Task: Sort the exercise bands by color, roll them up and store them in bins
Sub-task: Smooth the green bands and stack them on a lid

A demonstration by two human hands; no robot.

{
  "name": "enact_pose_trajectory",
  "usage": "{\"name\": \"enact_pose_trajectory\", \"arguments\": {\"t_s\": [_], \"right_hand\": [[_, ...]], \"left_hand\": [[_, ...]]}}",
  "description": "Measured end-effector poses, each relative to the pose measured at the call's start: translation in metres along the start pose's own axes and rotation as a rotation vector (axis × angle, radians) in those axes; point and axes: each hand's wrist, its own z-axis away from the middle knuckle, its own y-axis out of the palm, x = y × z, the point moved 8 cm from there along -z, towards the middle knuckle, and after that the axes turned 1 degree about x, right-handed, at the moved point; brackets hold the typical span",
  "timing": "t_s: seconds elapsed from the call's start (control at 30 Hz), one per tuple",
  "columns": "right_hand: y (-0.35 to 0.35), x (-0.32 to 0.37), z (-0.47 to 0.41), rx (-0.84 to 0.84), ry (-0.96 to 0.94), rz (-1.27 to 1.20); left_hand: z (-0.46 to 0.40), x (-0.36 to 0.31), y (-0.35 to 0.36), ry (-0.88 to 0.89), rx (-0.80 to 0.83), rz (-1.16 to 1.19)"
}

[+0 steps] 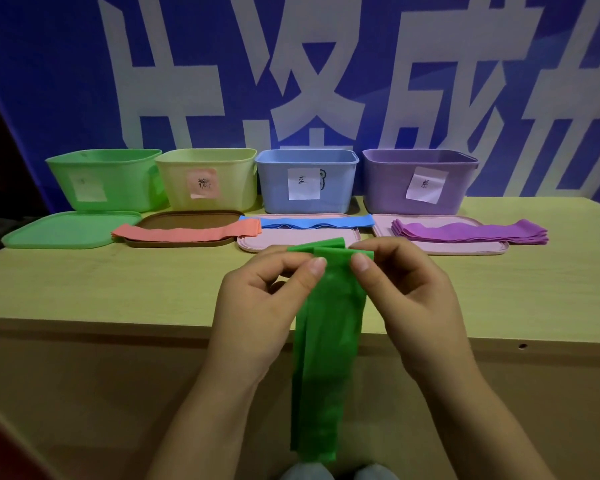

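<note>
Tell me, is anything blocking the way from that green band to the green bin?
Nothing visible does. Both hands pinch the green band above the table's near edge; the green bin stands open at far left, its lid lying flat in front.

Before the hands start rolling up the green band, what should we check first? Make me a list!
1. Both hands grip the green band's top end: left hand, right hand: ok.
2. Band hangs straight, untwisted: ok.
3. Green bin open, its lid off: ok.
4. Room inside the green bin: cannot tell.
5. Pink, blue and purple bands sorted apart: ok.
</note>
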Motion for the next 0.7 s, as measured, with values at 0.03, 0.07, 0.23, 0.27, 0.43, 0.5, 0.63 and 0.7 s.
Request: {"name": "enact_pose_trajectory", "arguments": {"t_s": [0.03,0.07,0.23,0.27,0.43,0.5,0.63,0.7], "right_hand": [[-0.001,0.001,-0.001,-0.015,0.0,0.006],[-0.001,0.002,-0.001,-0.022,-0.006,0.018],[-0.004,0.006,0.002,-0.046,-0.025,0.016],[-0.006,0.007,0.002,-0.061,-0.025,0.005],[-0.003,0.019,0.003,0.017,-0.033,-0.005],[0.003,0.021,0.005,0.071,-0.027,0.03],[0.005,0.021,0.005,0.059,-0.038,0.094],[0.004,0.02,0.005,0.048,-0.035,0.116]], "left_hand": [[0.0,-0.001,0.002,0.006,0.021,-0.022],[0.001,-0.001,0.003,0.007,0.034,-0.035],[0.003,0.003,0.004,-0.027,0.049,-0.06],[0.003,0.006,0.004,-0.056,0.061,-0.046],[0.001,0.005,0.001,-0.095,0.047,0.012],[0.002,0.003,0.004,-0.103,0.041,0.067],[0.007,0.004,0.01,-0.151,0.074,0.138],[0.008,0.002,0.008,-0.143,0.081,0.123]]}}
